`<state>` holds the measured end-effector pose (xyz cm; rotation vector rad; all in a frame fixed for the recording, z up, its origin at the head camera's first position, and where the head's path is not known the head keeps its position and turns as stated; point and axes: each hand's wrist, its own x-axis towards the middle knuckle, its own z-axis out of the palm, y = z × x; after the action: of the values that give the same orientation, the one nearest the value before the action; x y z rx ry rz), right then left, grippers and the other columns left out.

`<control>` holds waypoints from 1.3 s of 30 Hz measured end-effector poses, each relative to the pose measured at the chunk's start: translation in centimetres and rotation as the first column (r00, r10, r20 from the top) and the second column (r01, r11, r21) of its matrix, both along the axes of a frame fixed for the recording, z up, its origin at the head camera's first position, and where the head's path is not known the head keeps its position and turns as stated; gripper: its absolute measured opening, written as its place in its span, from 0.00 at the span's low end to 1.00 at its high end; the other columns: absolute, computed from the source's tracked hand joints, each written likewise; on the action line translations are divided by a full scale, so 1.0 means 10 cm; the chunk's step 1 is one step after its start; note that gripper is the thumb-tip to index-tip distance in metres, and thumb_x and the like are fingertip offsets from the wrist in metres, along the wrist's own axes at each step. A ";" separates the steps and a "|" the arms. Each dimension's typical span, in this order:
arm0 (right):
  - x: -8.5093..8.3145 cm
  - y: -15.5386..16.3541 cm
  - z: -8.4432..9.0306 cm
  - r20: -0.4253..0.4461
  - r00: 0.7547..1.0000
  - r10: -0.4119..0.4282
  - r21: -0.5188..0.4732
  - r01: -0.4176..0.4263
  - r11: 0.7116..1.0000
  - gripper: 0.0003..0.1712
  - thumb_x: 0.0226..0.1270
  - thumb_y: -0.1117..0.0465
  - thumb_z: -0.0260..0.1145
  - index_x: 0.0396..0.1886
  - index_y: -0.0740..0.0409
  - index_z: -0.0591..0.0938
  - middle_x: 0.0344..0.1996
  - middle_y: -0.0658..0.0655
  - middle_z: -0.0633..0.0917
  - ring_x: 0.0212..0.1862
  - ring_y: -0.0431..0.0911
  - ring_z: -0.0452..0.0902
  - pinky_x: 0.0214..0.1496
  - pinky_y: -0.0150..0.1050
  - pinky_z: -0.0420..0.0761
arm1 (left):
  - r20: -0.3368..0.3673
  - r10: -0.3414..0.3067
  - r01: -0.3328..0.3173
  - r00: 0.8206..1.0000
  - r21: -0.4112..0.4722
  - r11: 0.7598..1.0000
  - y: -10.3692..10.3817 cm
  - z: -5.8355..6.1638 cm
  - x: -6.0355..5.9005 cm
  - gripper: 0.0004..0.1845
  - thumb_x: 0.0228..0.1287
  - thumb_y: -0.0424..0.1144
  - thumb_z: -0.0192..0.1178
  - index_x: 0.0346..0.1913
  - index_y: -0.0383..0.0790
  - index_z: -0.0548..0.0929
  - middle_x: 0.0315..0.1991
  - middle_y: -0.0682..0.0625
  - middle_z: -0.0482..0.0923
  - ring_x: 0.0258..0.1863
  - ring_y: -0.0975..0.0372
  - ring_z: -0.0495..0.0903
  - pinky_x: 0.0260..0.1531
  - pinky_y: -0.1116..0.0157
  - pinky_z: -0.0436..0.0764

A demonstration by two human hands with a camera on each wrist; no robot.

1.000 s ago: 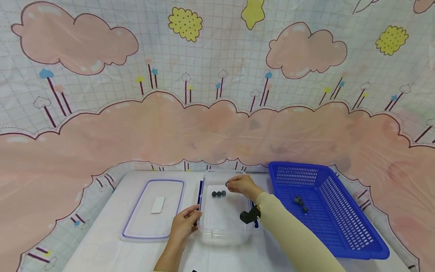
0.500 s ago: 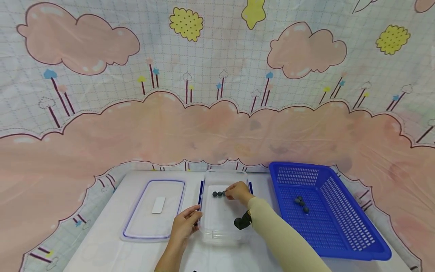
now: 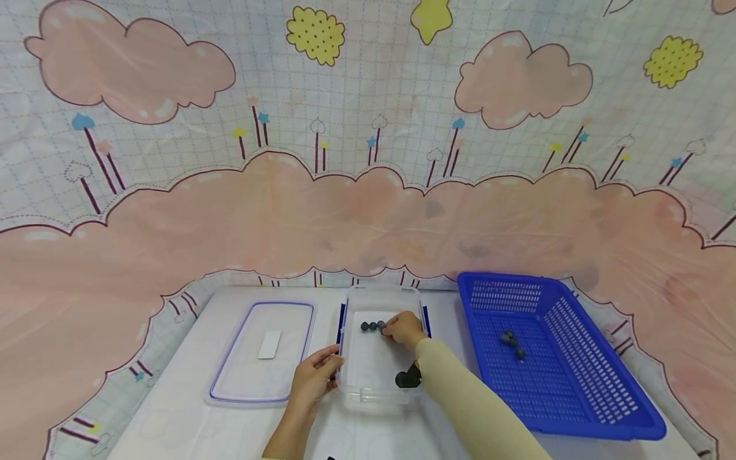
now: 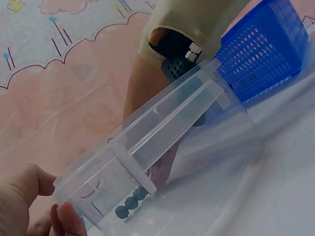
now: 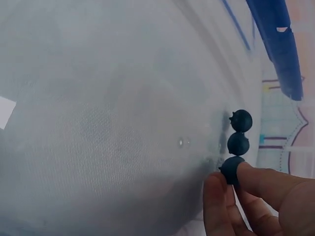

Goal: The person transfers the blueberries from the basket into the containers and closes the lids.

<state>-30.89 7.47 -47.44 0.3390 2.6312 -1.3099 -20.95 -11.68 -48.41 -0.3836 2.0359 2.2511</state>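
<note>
A clear plastic box (image 3: 376,370) stands on the table with blue-edged flaps at its sides. Inside, near its far end, blueberries (image 5: 241,121) lie in a short row, three of them visible. My right hand (image 3: 405,329) reaches into the box. In the right wrist view its thumb and fingers pinch the blueberry (image 5: 232,169) at the near end of the row. Its fingers partly cover that berry. My left hand (image 3: 315,375) holds the box's left side, its thumb and fingertips at the wall in the left wrist view.
Left of the box, a clear lid (image 3: 241,377) with a purple-blue edge lies flat, a white rectangle (image 3: 269,345) within its outline. To the right, a blue perforated basket (image 3: 566,390) contains several more blueberries (image 3: 513,343). A patterned cloth hangs behind the table.
My right hand has come down and forward-left from above the box's right side onto the end of the berry row. The left hand has stayed at the box's left side.
</note>
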 end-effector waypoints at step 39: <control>-0.21 1.24 0.83 -0.428 0.895 0.127 0.313 0.015 0.950 0.16 0.60 0.66 0.66 0.42 0.77 0.81 0.39 0.71 0.84 0.43 0.63 0.80 0.49 0.54 0.80 | -0.002 0.013 -0.013 1.000 0.010 1.000 0.02 0.03 0.03 0.23 0.61 0.32 0.64 0.59 0.28 0.78 0.29 0.56 0.75 0.27 0.66 0.71 0.22 0.73 0.77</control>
<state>-33.04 19.88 -39.15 -0.0075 3.2117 -1.0511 -20.70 -11.50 -48.13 -0.3953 2.0283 2.2690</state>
